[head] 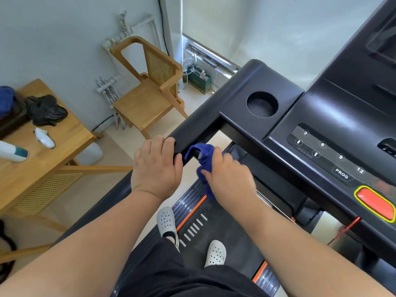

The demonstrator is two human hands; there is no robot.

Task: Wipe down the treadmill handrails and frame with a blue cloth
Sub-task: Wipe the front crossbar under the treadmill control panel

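The black left handrail (pixel 205 116) of the treadmill runs from the console (pixel 334 125) down toward me. My left hand (pixel 156 166) grips the handrail from above, fingers curled over its top edge. Just right of it, my right hand (pixel 229 179) holds a bunched blue cloth (pixel 203 157) against the inner side of the same rail. Part of the cloth hangs down below my right hand. Both hands are close together, a short gap between them.
A wooden table (pixel 42 159) at the left carries a black cloth, a white object and a bottle. A wooden chair (pixel 150 86) stands by the wall. The running belt (pixel 225 236) lies below, my feet in white shoes on it. An orange stop button (pixel 375 203) sits on the console.
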